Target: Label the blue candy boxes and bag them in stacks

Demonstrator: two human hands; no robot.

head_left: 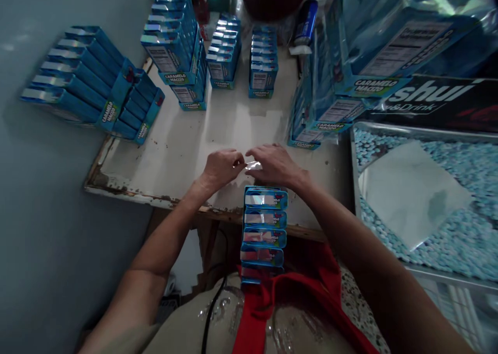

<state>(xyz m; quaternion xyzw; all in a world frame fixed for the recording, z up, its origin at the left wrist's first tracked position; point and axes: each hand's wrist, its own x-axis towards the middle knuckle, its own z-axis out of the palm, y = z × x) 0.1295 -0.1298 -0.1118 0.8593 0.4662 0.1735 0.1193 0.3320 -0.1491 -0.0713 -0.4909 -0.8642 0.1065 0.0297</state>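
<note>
My left hand (221,168) and my right hand (277,165) meet above the worn white table (182,146), fingers pinched on a small clear plastic wrapper (252,165) held between them. Just below my hands, a row of several blue candy boxes (264,229) runs from the table's near edge toward my chest. The boxes lie flat, with shiny windows facing up.
Stacks of blue "Caramelo Macizo" boxes stand at the back left (95,79), back centre (177,42) and right (330,89). A metal tray (467,136) of small blue candies with a clear sheet (412,193) lies at right. Blue wall at left.
</note>
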